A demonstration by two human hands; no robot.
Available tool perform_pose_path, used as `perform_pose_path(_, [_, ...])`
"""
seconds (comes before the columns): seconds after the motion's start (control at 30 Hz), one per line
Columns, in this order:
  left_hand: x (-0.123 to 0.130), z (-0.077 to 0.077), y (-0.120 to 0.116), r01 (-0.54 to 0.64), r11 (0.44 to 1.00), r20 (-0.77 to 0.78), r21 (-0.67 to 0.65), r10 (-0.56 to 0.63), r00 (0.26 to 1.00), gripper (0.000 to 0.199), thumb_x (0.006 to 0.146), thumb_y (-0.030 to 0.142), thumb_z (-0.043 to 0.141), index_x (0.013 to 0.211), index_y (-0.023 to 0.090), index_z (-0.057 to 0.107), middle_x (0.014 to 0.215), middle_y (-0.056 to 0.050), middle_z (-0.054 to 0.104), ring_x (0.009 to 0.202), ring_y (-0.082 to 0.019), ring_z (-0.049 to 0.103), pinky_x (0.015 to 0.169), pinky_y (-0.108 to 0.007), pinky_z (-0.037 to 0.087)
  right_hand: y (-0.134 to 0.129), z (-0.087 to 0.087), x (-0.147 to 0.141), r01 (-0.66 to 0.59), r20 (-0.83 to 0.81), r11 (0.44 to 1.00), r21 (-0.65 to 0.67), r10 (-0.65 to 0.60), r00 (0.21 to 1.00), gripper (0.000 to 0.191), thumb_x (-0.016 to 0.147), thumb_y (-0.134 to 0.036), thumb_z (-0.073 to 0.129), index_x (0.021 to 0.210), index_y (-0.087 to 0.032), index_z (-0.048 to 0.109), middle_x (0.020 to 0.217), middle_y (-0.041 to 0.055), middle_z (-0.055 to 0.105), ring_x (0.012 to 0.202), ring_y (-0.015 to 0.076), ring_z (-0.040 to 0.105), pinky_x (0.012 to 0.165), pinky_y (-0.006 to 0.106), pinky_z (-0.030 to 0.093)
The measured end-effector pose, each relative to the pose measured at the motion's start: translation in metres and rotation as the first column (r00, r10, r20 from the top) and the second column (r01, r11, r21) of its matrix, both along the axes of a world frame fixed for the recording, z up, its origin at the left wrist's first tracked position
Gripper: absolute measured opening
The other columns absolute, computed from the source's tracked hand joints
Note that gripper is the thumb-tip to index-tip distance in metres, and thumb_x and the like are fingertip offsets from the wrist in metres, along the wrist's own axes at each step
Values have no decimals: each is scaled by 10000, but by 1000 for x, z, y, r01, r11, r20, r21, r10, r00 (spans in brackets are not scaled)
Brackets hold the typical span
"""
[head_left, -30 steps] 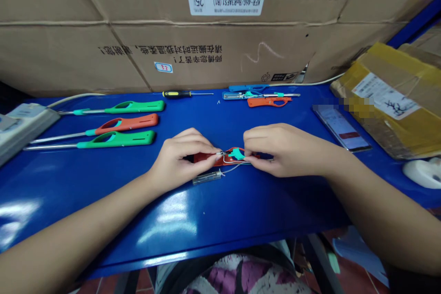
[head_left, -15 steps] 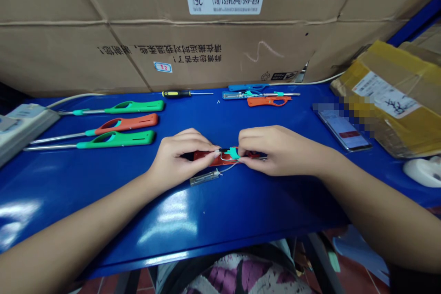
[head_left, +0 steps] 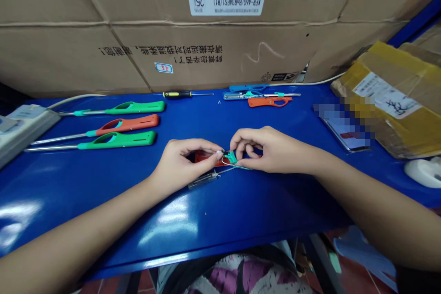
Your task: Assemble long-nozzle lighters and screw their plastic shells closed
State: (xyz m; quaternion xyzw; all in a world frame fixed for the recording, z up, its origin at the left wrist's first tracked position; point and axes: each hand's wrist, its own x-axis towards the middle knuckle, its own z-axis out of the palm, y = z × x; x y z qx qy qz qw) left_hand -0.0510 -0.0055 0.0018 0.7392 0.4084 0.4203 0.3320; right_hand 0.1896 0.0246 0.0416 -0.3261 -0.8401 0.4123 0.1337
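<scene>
My left hand (head_left: 188, 161) pinches a small black-and-white part (head_left: 222, 153) between thumb and fingertips. Close against it, my right hand (head_left: 267, 149) has its thumb and index finger on a green plastic trigger piece (head_left: 231, 157), its other fingers curled. A thin pale wire loops below the two parts. Under the hands lies an orange lighter half-shell (head_left: 203, 158), largely covered by the fingers. A clear lighter fuel tank (head_left: 202, 180) rests on the table just in front of the left hand, and a thin tube runs from it toward the right hand.
Green and orange stick lighters (head_left: 134, 107) lie at the left beside a power strip (head_left: 29, 121). Behind are a screwdriver (head_left: 177, 95) and an opened lighter with orange shell (head_left: 268, 101). A phone (head_left: 344, 131), taped carton (head_left: 392, 96) and white mouse (head_left: 423, 172) stand right.
My right hand has shifted slightly left and its fingers have opened out a little. The green trigger piece has tilted, and the wire loop shows more. My left wrist has dropped slightly.
</scene>
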Motion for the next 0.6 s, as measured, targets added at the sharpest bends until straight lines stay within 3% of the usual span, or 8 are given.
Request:
perform_pose_path(0.1, [0,-2,0,-7,996,48,-83,12,999,118,816,259,785,881,161,799,817,-44,804,705,-164,762,661,-214,632,1,-2,-1,14,-23,999,-45,-15,1000,365,832,-185,689,1187,-171,609,884,-1,738,657,97,506,635,233,416])
perform_pose_path(0.27, [2,-4,-1,-19,985,126,-171,41,991,150,791,290,809,873,165,806,817,-54,806,684,-175,760,626,-236,640,4,-5,-3,29,-15,1000,-1,-29,999,205,836,-194,678,1035,-152,703,883,23,705,657,94,496,612,231,401])
perform_pose_path(0.6, [7,4,-4,-2,934,184,-358,73,980,162,773,284,830,868,155,801,779,-50,806,663,-181,769,612,-227,639,1,-2,-2,72,-11,997,-36,-72,997,218,841,-238,695,1039,-147,685,842,8,700,592,72,463,577,224,396])
